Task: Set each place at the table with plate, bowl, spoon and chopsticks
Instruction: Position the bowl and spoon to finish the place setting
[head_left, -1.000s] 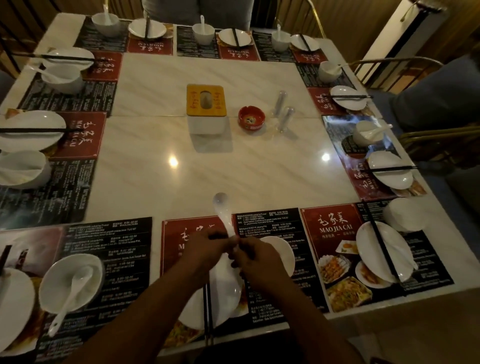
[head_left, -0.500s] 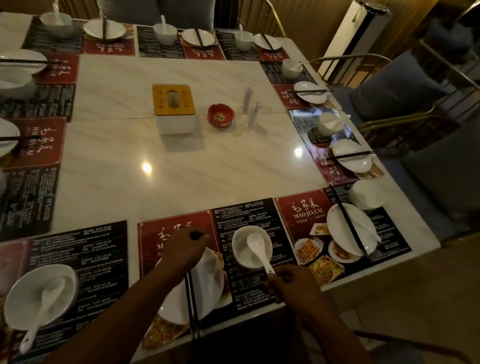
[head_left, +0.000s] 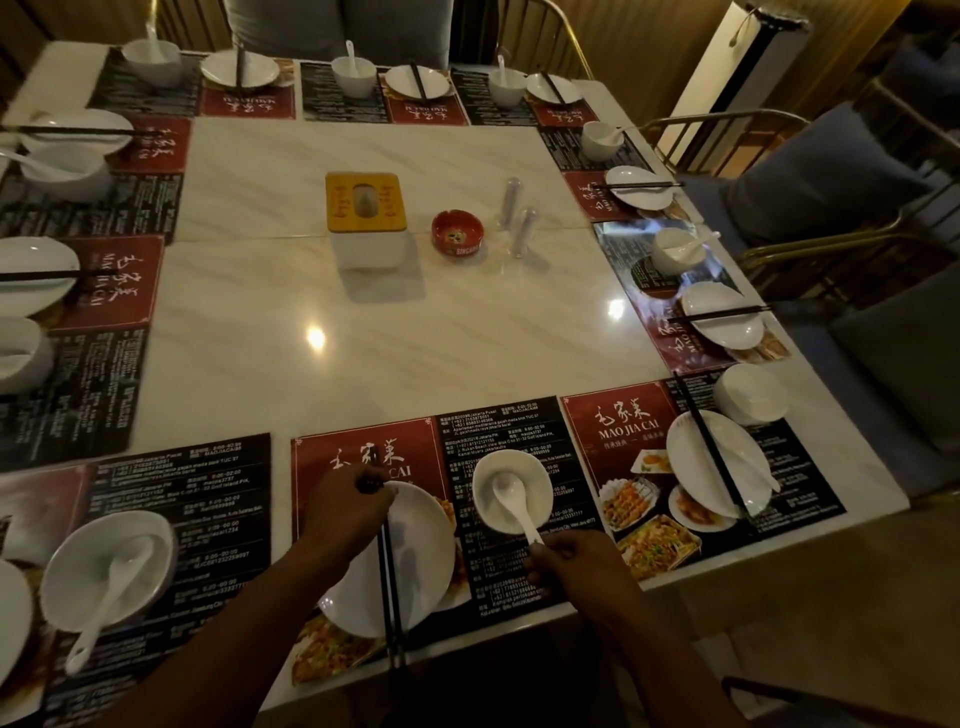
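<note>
- Spoon (head_left: 511, 493) sits in the bowl (head_left: 537, 475), scoop down inside, handle leaning out over the rim toward the near edge of the desk (head_left: 415, 338).
- Right hand (head_left: 574, 558) is on that handle, fingers curled and pinching its end.
- Left hand (head_left: 345, 506) is at the plate (head_left: 423, 545), fingers closed round the far tips of the chopsticks (head_left: 388, 592).
- Chopsticks lie side by side across the plate, pointing at the near edge.
- Plate and bowl sit just beside each other on one placemat (head_left: 363, 457), midway along the near edge.
- Second plate (head_left: 748, 457) waits at the near right corner.
- Tissue box (head_left: 366, 218) and red ashtray (head_left: 457, 234) hold the desk's middle.
</note>
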